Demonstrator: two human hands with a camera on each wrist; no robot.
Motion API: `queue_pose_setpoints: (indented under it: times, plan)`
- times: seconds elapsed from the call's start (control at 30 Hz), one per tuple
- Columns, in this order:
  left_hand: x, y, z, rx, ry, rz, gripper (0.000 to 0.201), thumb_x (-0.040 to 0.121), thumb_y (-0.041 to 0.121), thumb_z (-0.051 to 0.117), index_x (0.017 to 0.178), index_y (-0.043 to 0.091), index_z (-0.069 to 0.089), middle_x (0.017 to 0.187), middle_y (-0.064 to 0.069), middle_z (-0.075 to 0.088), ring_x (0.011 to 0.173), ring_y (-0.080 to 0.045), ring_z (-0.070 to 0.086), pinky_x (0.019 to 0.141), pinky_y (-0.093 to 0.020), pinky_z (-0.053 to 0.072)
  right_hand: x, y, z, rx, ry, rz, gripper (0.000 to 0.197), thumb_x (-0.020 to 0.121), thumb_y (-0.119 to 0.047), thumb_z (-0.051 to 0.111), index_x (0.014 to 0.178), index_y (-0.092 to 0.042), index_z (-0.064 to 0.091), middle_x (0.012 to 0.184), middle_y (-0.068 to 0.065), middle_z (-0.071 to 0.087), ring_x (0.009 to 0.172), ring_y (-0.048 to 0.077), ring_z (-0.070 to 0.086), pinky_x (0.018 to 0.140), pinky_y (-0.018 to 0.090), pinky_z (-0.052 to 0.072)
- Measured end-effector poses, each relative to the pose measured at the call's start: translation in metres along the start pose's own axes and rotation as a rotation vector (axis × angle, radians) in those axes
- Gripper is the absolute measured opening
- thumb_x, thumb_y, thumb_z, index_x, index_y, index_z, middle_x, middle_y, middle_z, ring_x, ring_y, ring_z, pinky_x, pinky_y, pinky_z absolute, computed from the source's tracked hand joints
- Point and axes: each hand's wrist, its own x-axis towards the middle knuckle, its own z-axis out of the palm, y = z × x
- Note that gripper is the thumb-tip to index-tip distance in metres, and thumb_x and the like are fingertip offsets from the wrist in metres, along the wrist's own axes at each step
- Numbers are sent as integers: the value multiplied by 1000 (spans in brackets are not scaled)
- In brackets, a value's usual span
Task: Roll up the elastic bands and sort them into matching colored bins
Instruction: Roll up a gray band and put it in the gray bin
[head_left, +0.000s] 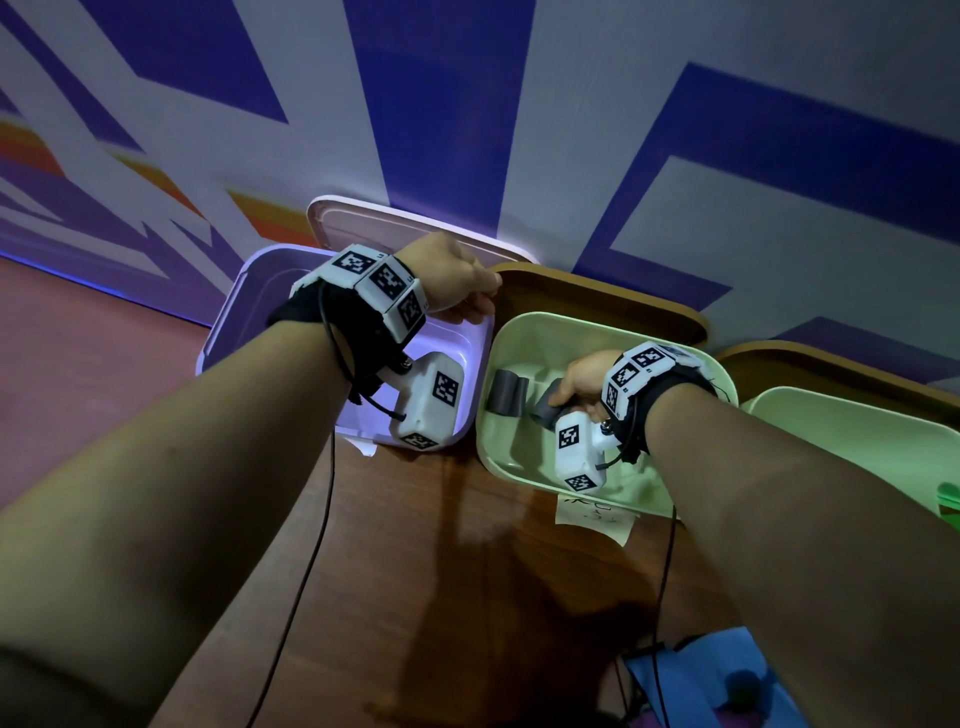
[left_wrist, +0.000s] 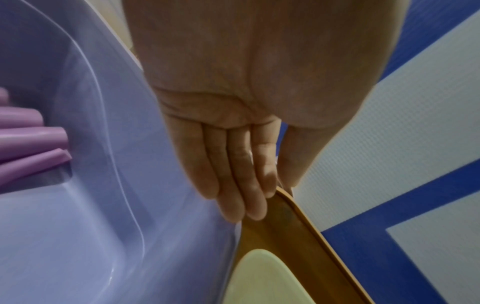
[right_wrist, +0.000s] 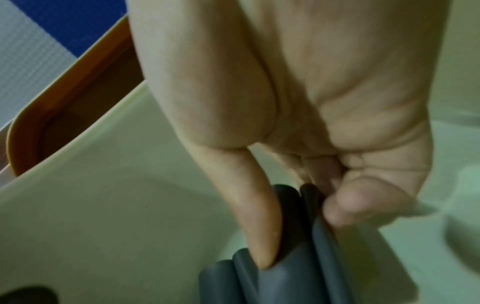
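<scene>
We see our right hand (head_left: 584, 382) down inside the pale green bin (head_left: 524, 457), thumb and curled fingers (right_wrist: 363, 203) pinching a rolled grey band (right_wrist: 293, 273). The band is smooth, matte rubber, its layers bunched into soft ridges where we squeeze it. A second grey roll (head_left: 506, 392) lies just beside it on the bin floor, a flattened loop standing on its edge. The bin is glossy moulded plastic with rounded corners, and a brown lid (head_left: 602, 296) leans behind it against the wall (head_left: 779, 156).

Our left hand (head_left: 449, 280) rests at the far right corner of the lilac bin (head_left: 228, 322), fingers (left_wrist: 231, 185) straight and pressed together, their tips touching the bin's rim where it meets the edge of the brown lid; it grips nothing. In the left wrist view, purple rolled bands (left_wrist: 31, 139) lie inside the lilac bin, smooth tubes stacked side by side. A white lid (head_left: 353, 223) stands behind this bin.

Both bins sit on a dark wooden counter (head_left: 415, 545). A paper label (head_left: 597, 519) pokes out under the green bin's near edge. Another pale green bin (head_left: 857, 431) sits to the right, and loose blue bands (head_left: 696, 675) lie at the counter's near edge. Black cables (head_left: 311, 545) hang from our wrist-worn cameras.
</scene>
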Motion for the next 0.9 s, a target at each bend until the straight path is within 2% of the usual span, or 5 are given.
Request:
queue_pose_setpoints:
  times: [0.27, 0.43, 0.6, 0.8, 0.9]
  plan:
    - [7, -7, -1, 9, 16, -5, 25, 96, 17, 56, 85, 0, 70, 63, 4, 70, 61, -11, 66, 62, -21, 56, 7, -4, 7, 52, 20, 2, 21, 81, -2, 66, 60, 0, 62, 48, 12, 58, 56, 29, 54, 71, 40, 48]
    - [12, -12, -2, -5, 1, -25, 24, 95, 18, 57, 84, 0, 69, 68, -1, 70, 62, -13, 67, 62, -23, 55, 21, -5, 14, 76, 2, 7, 12, 81, -6, 68, 79, 6, 65, 96, 27, 67, 88, 38, 62, 97, 46, 48]
    - [13, -14, 0, -5, 2, -20, 25, 96, 16, 57, 92, -5, 68, 73, -5, 69, 53, -8, 65, 55, -19, 54, 22, -2, 19, 170, 10, 3, 10, 83, -1, 65, 77, 6, 62, 86, 22, 63, 82, 33, 59, 96, 47, 48]
    - [15, -18, -1, -14, -4, -25, 23, 95, 17, 58, 82, 1, 68, 53, 5, 67, 50, -7, 65, 52, -17, 53, 20, -2, 18, 212, 69, 13, 27, 86, 0, 63, 62, -2, 51, 40, 7, 45, 46, 22, 41, 56, 32, 41]
    - [15, -20, -1, -28, -2, -28, 23, 94, 17, 59, 78, 3, 68, 53, 4, 67, 50, -8, 64, 54, -19, 53, 25, -1, 20, 248, 83, -13, 23, 84, 1, 64, 64, -4, 53, 56, 9, 48, 54, 19, 46, 75, 33, 49]
